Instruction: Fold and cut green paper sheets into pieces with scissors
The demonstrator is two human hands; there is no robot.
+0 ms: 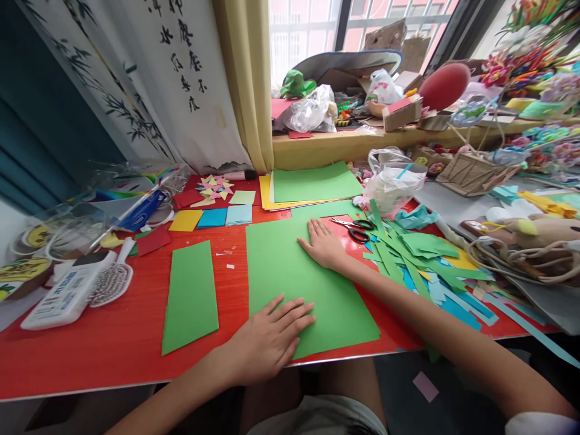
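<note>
The red table (113,338) runs across the view, cluttered along its far edge and right side. The large green paper sheet (290,272) lies flat at its middle, reaching the near edge. A narrower green paper strip (190,296) lies just left of it, not touching. Green and blue paper offcuts (421,254) are heaped to the right. The left hand (267,338) rests palm down, fingers spread, on the sheet's near left corner (gripping nothing). The right hand (322,246) lies flat, fingers apart, on its far right part. Black-handled scissors (356,228) lie just beyond that hand
</note>
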